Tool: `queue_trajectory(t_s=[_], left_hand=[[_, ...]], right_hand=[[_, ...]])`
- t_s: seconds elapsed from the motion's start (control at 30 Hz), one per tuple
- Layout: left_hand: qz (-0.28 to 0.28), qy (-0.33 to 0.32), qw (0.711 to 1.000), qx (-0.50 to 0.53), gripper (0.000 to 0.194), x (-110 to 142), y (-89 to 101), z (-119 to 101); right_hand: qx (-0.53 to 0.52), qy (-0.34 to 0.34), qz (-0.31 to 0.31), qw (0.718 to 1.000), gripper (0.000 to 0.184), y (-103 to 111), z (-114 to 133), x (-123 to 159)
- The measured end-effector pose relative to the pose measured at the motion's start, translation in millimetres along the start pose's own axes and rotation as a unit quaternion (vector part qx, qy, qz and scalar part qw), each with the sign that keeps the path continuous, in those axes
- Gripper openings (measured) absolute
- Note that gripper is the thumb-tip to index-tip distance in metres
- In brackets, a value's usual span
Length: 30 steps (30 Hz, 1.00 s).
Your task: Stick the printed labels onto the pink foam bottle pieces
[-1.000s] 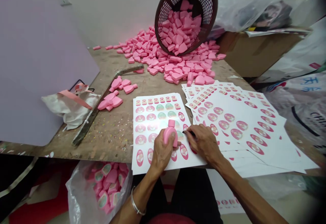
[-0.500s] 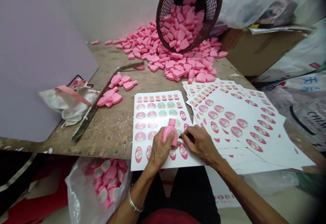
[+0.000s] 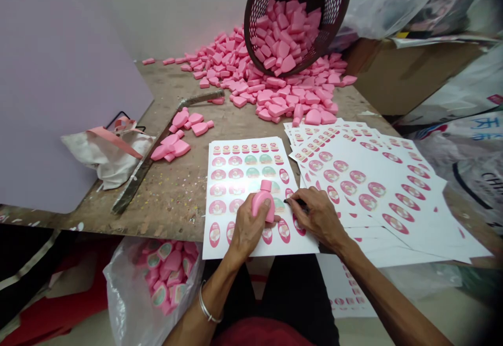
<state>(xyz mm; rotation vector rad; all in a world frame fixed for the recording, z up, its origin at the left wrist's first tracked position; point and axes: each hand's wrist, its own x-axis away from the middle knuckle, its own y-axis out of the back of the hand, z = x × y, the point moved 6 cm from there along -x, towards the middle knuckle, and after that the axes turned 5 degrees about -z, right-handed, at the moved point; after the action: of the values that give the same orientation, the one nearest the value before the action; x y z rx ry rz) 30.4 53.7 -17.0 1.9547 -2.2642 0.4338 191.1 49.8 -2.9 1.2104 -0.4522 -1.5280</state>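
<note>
My left hand [image 3: 247, 228] is closed around a small pink bottle-shaped piece [image 3: 263, 204], held upright over a white sticker sheet [image 3: 243, 178] printed with round and oval labels. My right hand [image 3: 318, 215] rests on the sheet's right edge, fingers pinched on a thin dark tool [image 3: 294, 201] whose tip points at the stickers beside the pink piece. The two hands almost touch.
A fanned stack of sticker sheets [image 3: 377, 188] lies to the right. A tipped dark basket [image 3: 298, 15] spills a heap of pink pieces [image 3: 271, 84] at the back. A few pink pieces [image 3: 176, 141], a metal bar [image 3: 157, 147], a cloth bag [image 3: 106, 152] lie left. Below the table edge hangs a plastic bag [image 3: 157, 283] of labelled pieces.
Both hands stay on the sheet with only slight shifts; my right hand has moved a little to the right with the dark tool. The view has shifted slightly.
</note>
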Motion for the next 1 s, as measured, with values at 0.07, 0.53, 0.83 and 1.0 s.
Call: queue_trajectory(t_s=[0.07,0.53,0.83,1.0], left_hand=[[-0.001,-0.005,1.000,-0.005,0.037,-0.2,0.2,0.3],[-0.029,0.020,0.994,0.104,0.045,-1.1,10.0,4.1],[-0.034,0.059,0.964,0.259,0.060,13.2,6.9,-5.8],[-0.034,0.061,0.961,0.266,0.055,17.0,7.1,-7.3]], right_hand=[[0.001,-0.016,0.000,1.000,0.012,-2.1,-1.2,0.6],[-0.112,-0.129,-0.162,0.972,0.020,31.9,18.2,6.8],[-0.234,-0.195,-0.103,0.947,0.024,28.2,45.3,-9.0],[-0.243,-0.187,-0.096,0.947,0.023,18.5,56.8,-8.3]])
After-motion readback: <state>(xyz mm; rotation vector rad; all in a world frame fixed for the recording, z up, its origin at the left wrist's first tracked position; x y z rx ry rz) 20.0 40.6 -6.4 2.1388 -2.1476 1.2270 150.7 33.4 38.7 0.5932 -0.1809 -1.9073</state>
